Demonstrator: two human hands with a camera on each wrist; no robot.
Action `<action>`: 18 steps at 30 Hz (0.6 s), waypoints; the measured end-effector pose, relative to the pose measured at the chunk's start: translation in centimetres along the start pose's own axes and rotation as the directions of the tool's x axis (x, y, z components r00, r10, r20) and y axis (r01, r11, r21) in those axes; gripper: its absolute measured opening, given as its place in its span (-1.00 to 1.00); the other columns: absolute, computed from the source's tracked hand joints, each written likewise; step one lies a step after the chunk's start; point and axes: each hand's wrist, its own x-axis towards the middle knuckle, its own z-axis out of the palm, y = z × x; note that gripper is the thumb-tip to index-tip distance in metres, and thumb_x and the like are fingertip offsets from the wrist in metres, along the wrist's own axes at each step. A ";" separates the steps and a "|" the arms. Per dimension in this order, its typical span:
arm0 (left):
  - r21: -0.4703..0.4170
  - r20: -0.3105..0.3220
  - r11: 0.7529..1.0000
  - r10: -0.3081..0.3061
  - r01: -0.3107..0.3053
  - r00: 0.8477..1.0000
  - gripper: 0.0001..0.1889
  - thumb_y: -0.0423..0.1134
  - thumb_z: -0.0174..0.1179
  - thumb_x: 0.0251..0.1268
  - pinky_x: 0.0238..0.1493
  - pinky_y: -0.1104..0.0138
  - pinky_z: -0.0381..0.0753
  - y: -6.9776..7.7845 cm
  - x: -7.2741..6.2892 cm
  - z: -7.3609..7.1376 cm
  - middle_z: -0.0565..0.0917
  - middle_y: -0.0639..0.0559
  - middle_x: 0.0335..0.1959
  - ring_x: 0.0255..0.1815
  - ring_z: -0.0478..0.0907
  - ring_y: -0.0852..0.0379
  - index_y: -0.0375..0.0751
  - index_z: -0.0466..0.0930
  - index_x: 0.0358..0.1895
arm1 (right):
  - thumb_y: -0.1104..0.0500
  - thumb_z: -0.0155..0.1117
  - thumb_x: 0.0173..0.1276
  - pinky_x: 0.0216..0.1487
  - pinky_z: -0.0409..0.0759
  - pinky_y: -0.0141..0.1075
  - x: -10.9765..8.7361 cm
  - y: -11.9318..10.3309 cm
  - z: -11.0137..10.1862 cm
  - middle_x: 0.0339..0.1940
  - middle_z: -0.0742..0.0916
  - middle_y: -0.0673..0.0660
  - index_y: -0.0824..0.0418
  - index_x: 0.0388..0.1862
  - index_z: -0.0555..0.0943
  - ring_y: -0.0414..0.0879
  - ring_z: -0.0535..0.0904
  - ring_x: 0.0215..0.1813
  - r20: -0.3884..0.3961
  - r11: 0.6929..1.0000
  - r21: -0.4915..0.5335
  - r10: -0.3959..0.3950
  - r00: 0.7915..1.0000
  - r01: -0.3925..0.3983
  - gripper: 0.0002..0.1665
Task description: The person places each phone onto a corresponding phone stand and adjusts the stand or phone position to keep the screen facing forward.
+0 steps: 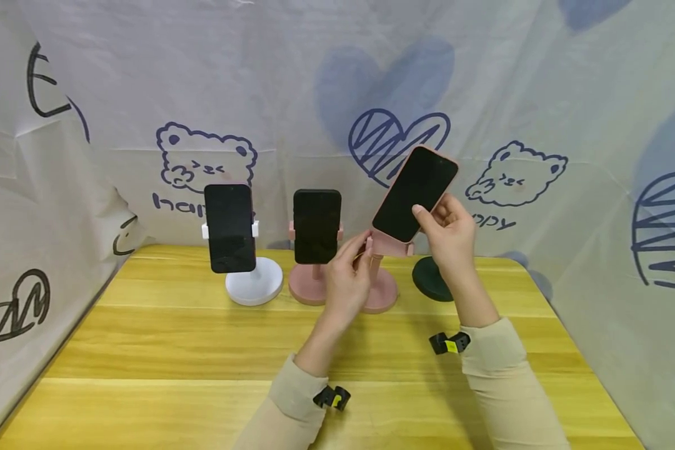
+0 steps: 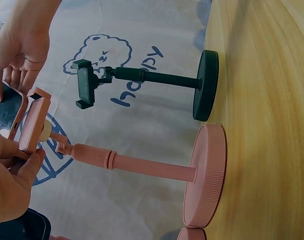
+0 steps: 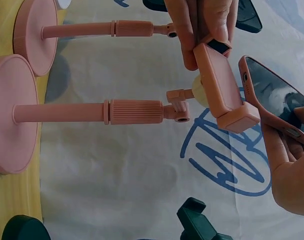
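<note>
Pink-cased phone: clamped in our right hand, thumb on the dark screen, fingers curled behind; we held it tilted, top leaning right.
Pink clamp: at our left fingertips; our left hand pinched one end.
Gap between phone and clamp: small, the two apart; we judged the step in hand to be fitting the phone, not yet seated.
Clamp's pinched end: the next move seemed to call for us to draw it outward, straighten the phone and ease it in.
Pink base: below our left fingers, on the wooden table.
Green stand: behind and below our right fingers.
Second pink stand: just left of our left fingers, bearing a black phone.
White stand: farther left, carrying another phone.
</note>
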 end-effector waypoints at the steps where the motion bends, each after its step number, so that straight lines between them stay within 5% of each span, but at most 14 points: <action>1: 0.003 0.000 1.000 0.001 -0.001 1.000 -0.64 -0.41 0.17 0.55 0.16 0.24 0.70 0.0 0.0 0.0 0.66 -0.26 0.20 0.17 0.68 -0.08 -0.40 0.59 0.32 | 0.30 0.38 0.46 -0.12 0.77 -0.36 0.0 0.0 0.0 -0.14 0.80 -0.01 0.47 0.14 0.60 -0.16 0.77 -0.16 0.005 1.000 0.003 0.008 1.000 -0.008 -0.64; 9: 0.010 -0.009 1.000 0.007 -0.007 1.000 -0.63 -0.42 0.18 0.54 0.11 0.22 0.73 0.1 0.0 -0.1 0.68 -0.26 0.18 0.13 0.70 -0.08 -0.42 0.59 0.32 | 0.30 0.35 0.49 -0.11 0.77 -0.36 -0.3 0.9 0.2 -0.13 0.80 -0.01 0.45 0.12 0.58 -0.18 0.78 -0.16 0.047 0.996 0.032 0.080 0.996 -0.081 -0.68; 18: -0.005 -0.021 1.000 0.020 -0.020 1.000 -0.63 -0.43 0.19 0.52 0.08 0.25 0.74 0.2 0.0 -0.1 0.69 -0.26 0.16 0.12 0.71 -0.08 -0.44 0.58 0.31 | 0.35 0.31 0.49 -0.08 0.77 -0.35 -0.6 1.9 0.1 -0.13 0.78 0.00 0.40 0.17 0.55 -0.17 0.77 -0.13 0.060 0.995 0.077 0.052 0.997 -0.056 -0.67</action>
